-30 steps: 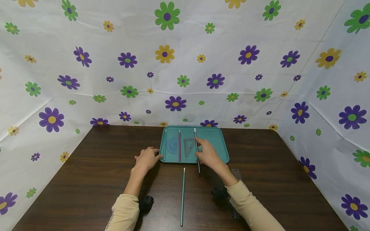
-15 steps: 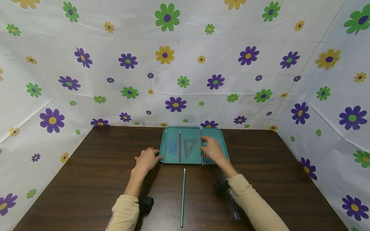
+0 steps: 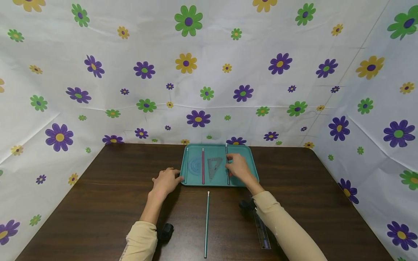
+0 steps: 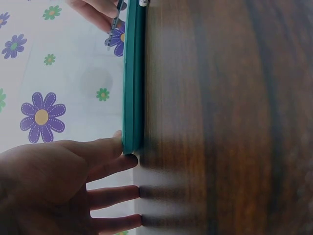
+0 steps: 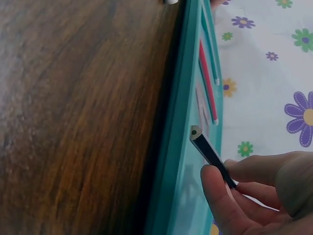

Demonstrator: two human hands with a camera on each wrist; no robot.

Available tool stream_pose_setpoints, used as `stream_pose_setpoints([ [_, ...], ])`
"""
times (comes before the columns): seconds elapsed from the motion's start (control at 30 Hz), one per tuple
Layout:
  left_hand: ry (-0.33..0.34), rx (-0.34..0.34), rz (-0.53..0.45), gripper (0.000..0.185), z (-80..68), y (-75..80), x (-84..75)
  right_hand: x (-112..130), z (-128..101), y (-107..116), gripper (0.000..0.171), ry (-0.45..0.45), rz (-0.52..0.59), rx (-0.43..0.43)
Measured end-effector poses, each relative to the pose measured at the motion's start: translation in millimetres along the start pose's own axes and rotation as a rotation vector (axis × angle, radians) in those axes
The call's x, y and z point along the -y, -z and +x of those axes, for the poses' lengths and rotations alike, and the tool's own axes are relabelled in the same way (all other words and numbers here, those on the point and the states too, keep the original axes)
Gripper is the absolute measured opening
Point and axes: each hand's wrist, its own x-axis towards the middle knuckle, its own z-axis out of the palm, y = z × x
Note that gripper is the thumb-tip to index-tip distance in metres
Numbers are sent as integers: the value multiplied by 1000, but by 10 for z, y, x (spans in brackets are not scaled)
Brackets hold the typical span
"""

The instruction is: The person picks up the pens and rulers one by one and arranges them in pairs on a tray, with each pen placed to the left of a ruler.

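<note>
My right hand [image 3: 239, 167] has its grip pinched around the black pencil [image 3: 227, 166] over the teal tray [image 3: 248, 159]. My left hand [image 3: 166, 180] lies relaxed and flat on the surface [image 3: 98, 203], fingertips touching the tray's left edge.

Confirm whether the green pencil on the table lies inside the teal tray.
No: the green pencil lies on the table, outside the teal tray.
</note>
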Motion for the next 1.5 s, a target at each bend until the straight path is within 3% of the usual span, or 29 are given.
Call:
stream_pose_setpoints([
  [0.4, -3, 1, -2, 48, -15, 3, -11, -40, 62, -98, 51, 5, -63, 18],
  [0.93, -11, -4, 4, 47, -20, -3, -18, -76, 70, -143, 48, -2, -54, 48],
  [1.2, -8, -5, 2, 46, -20, -23, -5, -117, 20, -144, 55, 14, 9, 32],
  [1.5, -2, -13, -5, 47, -13, -15, 1, -132, -34, -139, 54, 47, -39, 0],
])
